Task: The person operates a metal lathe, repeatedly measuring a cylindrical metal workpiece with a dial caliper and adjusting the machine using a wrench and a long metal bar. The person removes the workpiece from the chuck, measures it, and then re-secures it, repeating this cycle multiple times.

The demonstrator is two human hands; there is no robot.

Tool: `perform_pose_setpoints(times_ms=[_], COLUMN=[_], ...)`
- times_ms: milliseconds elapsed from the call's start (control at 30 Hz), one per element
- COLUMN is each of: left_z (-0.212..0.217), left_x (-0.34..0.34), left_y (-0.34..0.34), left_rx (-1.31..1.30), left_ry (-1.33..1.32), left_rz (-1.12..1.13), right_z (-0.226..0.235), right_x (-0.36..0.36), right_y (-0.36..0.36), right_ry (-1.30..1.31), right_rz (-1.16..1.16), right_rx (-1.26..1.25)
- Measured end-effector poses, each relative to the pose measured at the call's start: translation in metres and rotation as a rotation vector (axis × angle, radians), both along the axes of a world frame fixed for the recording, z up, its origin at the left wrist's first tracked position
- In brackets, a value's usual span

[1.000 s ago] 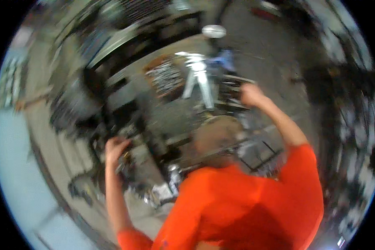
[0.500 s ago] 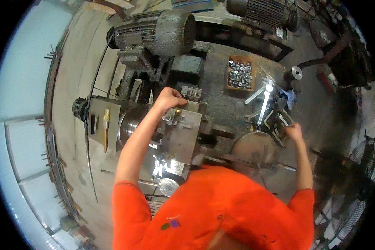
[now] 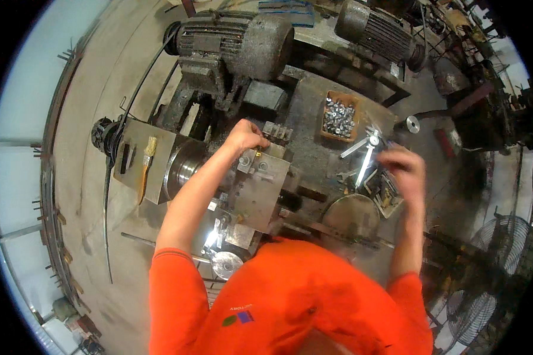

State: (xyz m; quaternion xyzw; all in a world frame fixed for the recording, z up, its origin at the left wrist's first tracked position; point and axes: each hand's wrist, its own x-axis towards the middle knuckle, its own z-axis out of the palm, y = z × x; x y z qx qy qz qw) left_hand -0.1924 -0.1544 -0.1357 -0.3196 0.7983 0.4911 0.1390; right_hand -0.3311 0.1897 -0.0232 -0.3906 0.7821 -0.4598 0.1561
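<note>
Metal block [image 3: 259, 192] beside left hand [image 3: 246, 137], caliper [image 3: 366, 163] just beside right hand [image 3: 405, 168], hands' grip unclear

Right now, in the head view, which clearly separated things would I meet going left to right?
Wooden-handled, pale-bristled brush → shiny round metal chuck → left hand → open orange-brown rectangular box → right hand → upper pale round wire fan guard.
</note>
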Motion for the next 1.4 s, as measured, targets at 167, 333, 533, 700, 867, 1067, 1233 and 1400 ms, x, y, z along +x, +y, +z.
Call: perform_pose_setpoints(times_ms=[167,333,533,700,867,1067,1233,1400], left_z=[0.005,-0.025,-0.029,-0.013,-0.007,-0.010,-0.014,-0.004], left_x=[-0.001,-0.001,0.002,0.000,0.000,0.000,0.000,0.000], left_y=[-0.001,-0.007,-0.008,-0.005,-0.002,-0.003,-0.002,-0.001], left_rx=[0.046,-0.066,-0.114,-0.058,-0.060,-0.044,-0.086,-0.143], left_ry=[0.004,-0.001,0.019,-0.024,-0.027,-0.052,-0.016,0.016], left_rz=[0.040,0.025,0.016,0.022,0.054,0.027,0.013,-0.030], right_z=[-0.042,-0.069,-0.078,-0.062,-0.076,-0.064,-0.046,-0.012], right_x=[0.040,0.048,0.047,0.041,0.042,0.040,0.029,0.014], right_y=[-0.160,-0.188,-0.191,-0.184,-0.190,-0.179,-0.170,-0.153], right_ry=[0.451,0.753,0.813,0.804,0.754,0.699,0.278,-0.054], right_rz=[0.398,0.559,0.608,0.645,0.579,0.578,0.462,0.505], right_rx=[0.267,0.374,0.349,0.411,0.332,0.421,0.169,0.248])
